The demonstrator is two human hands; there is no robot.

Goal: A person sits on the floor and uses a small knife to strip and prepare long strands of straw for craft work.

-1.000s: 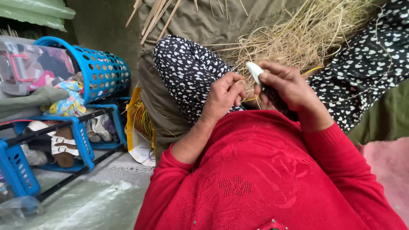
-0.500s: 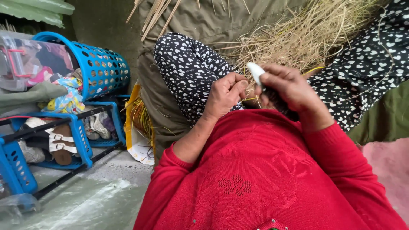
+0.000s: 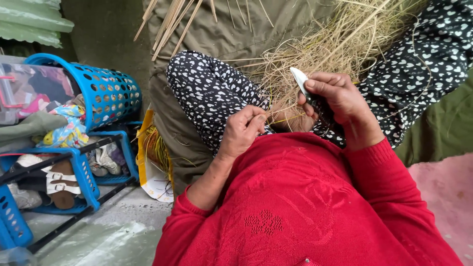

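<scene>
Head view: your right hand point(image 3: 340, 106) is clenched around a small knife point(image 3: 299, 80), pale blade pointing up and away from you. Your left hand point(image 3: 241, 130) pinches a thin yellow straw strand point(image 3: 286, 119), apparently running toward the knife hand. Loose dry straw point(image 3: 335, 44) lies over your lap, between your spotted trouser knees. A blue basket point(image 3: 106, 91) stands well apart at left.

You have two hands in view: the left hand point(image 3: 242, 129) and the right hand point(image 3: 340, 106). You can count one small pale-bladed knife point(image 3: 299, 79), one heap of dry yellow straw point(image 3: 340, 42) at twelve o'clock, one round blue plastic perforated basket point(image 3: 106, 91) at nine o'clock, and two white buckled sandals point(image 3: 61, 183).
</scene>
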